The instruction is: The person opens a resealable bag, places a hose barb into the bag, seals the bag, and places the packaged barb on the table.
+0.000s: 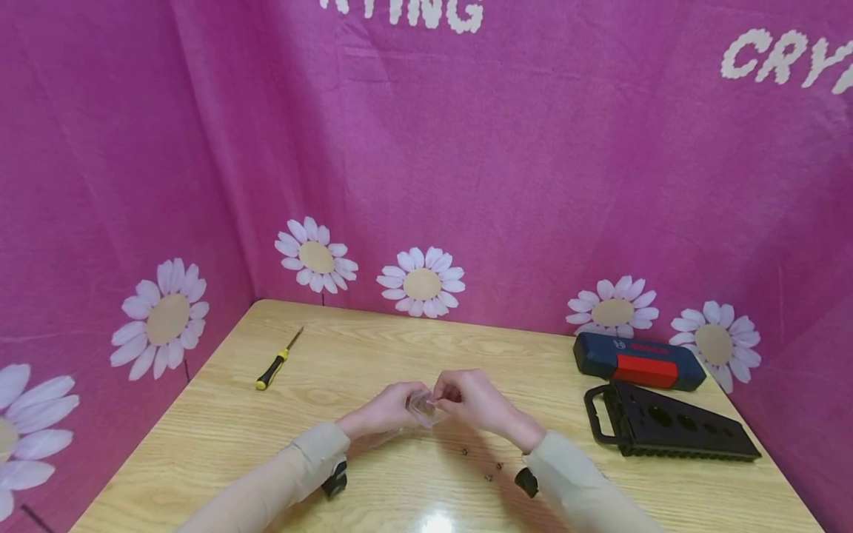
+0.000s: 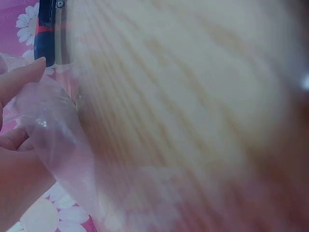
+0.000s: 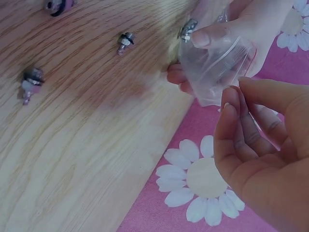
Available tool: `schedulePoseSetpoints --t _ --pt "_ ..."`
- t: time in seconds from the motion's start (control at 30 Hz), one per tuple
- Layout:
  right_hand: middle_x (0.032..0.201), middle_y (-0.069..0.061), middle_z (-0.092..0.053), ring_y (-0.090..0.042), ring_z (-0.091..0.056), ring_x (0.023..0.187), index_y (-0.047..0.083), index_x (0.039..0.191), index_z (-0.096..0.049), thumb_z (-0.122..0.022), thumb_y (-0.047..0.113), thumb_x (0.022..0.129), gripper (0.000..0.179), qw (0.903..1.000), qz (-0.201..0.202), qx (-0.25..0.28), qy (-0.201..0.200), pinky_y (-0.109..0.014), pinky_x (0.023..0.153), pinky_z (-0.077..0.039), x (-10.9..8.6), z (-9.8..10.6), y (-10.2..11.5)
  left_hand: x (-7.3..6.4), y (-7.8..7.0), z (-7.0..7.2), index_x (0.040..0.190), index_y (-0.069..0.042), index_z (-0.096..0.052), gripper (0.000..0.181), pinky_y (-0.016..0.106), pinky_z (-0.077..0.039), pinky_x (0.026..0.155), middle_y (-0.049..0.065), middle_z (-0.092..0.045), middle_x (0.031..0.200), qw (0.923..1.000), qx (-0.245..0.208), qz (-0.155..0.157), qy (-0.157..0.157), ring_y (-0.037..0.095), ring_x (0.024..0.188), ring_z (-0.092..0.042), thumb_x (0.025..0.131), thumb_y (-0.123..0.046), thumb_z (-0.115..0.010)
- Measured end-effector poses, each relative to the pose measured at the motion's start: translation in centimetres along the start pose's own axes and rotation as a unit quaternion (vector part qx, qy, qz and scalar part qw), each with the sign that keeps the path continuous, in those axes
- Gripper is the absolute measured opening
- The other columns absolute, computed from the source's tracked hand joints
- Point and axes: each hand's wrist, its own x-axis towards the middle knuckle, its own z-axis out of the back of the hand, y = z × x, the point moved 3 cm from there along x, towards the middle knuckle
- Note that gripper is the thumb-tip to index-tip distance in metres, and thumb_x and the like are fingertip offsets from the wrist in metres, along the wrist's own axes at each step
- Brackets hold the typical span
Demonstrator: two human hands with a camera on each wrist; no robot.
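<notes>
A clear plastic zip bag (image 1: 421, 409) is held between both hands above the table. My left hand (image 1: 389, 407) grips it from the left, thumb on its near side in the right wrist view. With thumb and fingertips, my right hand (image 1: 474, 403) pinches the bag at its zip edge, where a red line (image 3: 253, 60) runs. A small metal screw (image 3: 188, 30) shows at the bag beside the left thumb. Several more small screws with dark washers lie on the wood below the right hand, one screw (image 1: 464, 451) nearest the bag and another screw (image 3: 32, 84) farther off.
A black and yellow screwdriver (image 1: 272, 370) lies on the table (image 1: 333, 340) at the left. At the right are a blue and red Bosch case (image 1: 646, 366) and a black holder with a handle and round holes (image 1: 686, 426). Pink flowered cloth (image 1: 520, 185) hangs behind.
</notes>
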Motion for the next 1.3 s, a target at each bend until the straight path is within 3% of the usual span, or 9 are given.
schedulePoseSetpoints --t 0.23,0.57,0.83,1.0,1.3 --pt "0.077 -0.004 -0.071 0.001 -0.058 0.067 0.006 0.086 -0.067 -0.070 0.000 0.087 0.006 0.9999 0.002 -0.004 -0.016 -0.015 0.061 -0.051 -0.5 0.4 -0.2 -0.1 0.0 -0.1 0.107 -0.005 -0.065 0.028 0.029 -0.052 0.087 0.009 -0.071 0.106 1.0000 -0.006 0.000 0.005 0.017 0.100 -0.064 0.083 -0.010 -0.079" --pt "0.076 -0.002 -0.070 0.005 -0.054 0.067 0.008 0.083 -0.066 -0.071 0.000 0.087 0.010 0.9996 -0.007 -0.010 -0.027 -0.015 0.061 -0.050 -1.8 1.0 -1.2 0.0 0.0 -0.5 0.112 0.002 -0.062 0.032 0.025 -0.058 0.083 0.019 -0.069 0.113 0.9970 -0.075 0.004 0.015 0.031 0.106 -0.068 0.083 -0.001 -0.076" --pt "0.076 0.001 -0.068 0.004 -0.054 0.068 0.008 0.084 -0.066 -0.070 0.000 0.087 0.009 0.9993 -0.029 -0.020 -0.012 -0.016 0.062 -0.049 -3.4 1.8 -2.3 0.0 0.0 -0.5 0.112 -0.001 -0.064 0.032 0.024 -0.056 0.087 0.013 -0.070 0.111 0.9976 -0.067 0.017 0.006 0.023 0.108 -0.065 0.083 -0.002 -0.077" --pt "0.074 0.003 -0.065 0.003 -0.050 0.066 0.008 0.084 -0.066 -0.072 0.001 0.086 0.009 0.9985 -0.040 -0.025 0.027 -0.016 0.060 -0.046 -4.3 2.2 -3.0 0.1 0.1 -0.5 0.112 -0.001 -0.063 0.032 0.029 -0.054 0.092 0.011 -0.069 0.112 0.9974 -0.067 0.025 0.006 0.022 0.108 -0.064 0.083 -0.003 -0.077" --pt "0.080 -0.001 -0.071 0.006 -0.056 0.071 0.006 0.087 -0.068 -0.075 0.006 0.085 0.007 0.9869 -0.016 0.020 0.159 -0.014 0.066 -0.051 -6.6 2.1 -3.7 0.4 0.0 -0.6 0.108 0.000 -0.063 0.029 0.023 -0.054 0.089 0.015 -0.071 0.111 0.9991 -0.041 0.006 0.004 0.029 0.110 -0.065 0.083 -0.002 -0.077"
